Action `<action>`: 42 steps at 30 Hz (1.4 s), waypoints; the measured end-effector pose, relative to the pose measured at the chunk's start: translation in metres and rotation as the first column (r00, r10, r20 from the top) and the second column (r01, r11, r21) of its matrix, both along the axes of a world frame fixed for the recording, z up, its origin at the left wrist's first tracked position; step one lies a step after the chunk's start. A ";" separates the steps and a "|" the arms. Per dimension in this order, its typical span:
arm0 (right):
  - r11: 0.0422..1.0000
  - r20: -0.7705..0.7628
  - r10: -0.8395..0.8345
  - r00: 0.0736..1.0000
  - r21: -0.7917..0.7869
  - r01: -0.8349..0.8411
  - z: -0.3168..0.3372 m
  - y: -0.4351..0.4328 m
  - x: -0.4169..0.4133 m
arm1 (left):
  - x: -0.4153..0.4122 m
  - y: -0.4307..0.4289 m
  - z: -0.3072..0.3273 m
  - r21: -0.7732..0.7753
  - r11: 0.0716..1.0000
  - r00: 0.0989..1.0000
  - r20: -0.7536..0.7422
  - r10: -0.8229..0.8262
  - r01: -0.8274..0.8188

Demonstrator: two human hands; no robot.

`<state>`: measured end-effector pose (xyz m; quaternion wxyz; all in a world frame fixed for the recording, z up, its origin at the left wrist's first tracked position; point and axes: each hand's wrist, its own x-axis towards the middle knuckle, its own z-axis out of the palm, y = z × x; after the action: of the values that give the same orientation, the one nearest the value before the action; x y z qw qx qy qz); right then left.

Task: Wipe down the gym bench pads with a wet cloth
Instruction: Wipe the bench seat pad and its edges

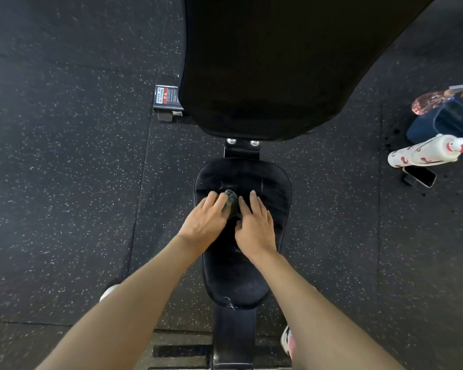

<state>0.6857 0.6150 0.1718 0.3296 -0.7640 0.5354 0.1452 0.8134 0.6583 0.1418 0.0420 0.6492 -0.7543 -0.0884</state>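
Wiping step, on seat pad (pixel 233 276). Left hand (pixel 207 217) and right hand (pixel 254 225) both flat, fingers straight, pressing dark cloth (pixel 231 197) bunched between them near the pad's far end. Next, probably: dragging cloth toward near edge with even pressure, then moving to back pad (pixel 265 62).

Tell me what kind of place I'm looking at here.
Most likely a gym. A black bench with a seat pad and a larger back pad stands on speckled rubber flooring, the kind laid in workout areas.
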 end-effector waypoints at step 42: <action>0.988 -0.094 0.139 0.986 0.087 -0.131 0.003 -0.009 -0.003 | 0.071 -0.042 0.021 0.202 0.708 0.717 -0.033 0.696 -0.677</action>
<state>0.6831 0.6060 0.1748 0.3220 -0.7765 0.4918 0.2268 0.8842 0.6165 0.1625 0.0548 0.8785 -0.4442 -0.1668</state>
